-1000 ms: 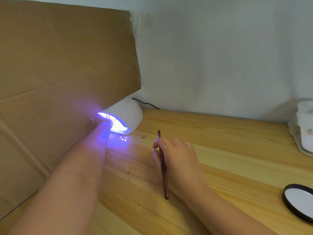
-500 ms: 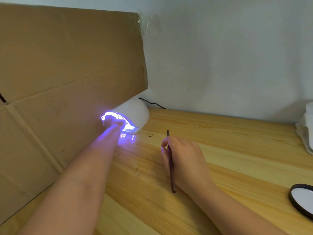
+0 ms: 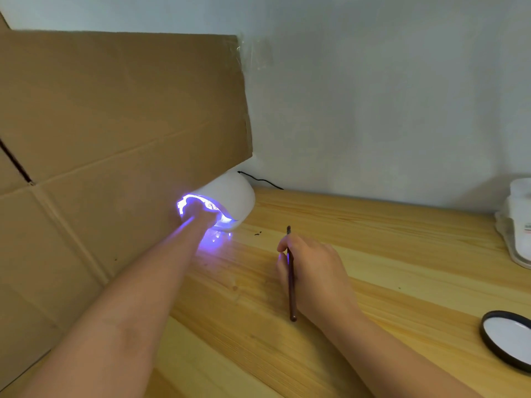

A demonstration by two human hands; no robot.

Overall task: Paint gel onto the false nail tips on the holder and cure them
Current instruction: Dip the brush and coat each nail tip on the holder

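While L hand point(image 3: 201, 215) sits in 1 lamp point(image 3: 230, 196) — grip unclear — R hand point(image 3: 313, 271) holds 1 brush point(image 3: 290, 282).

Left hand point(image 3: 201, 215) inside lamp point(image 3: 230, 196) — glowing

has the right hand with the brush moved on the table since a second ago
No. The right hand holds the brush in the same spot relative to the lamp and the dark specks; only the camera shifted.

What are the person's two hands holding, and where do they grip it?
The right hand holds a thin brush near its bristle end. The left hand reaches into the lit lamp; what it holds cannot be told.
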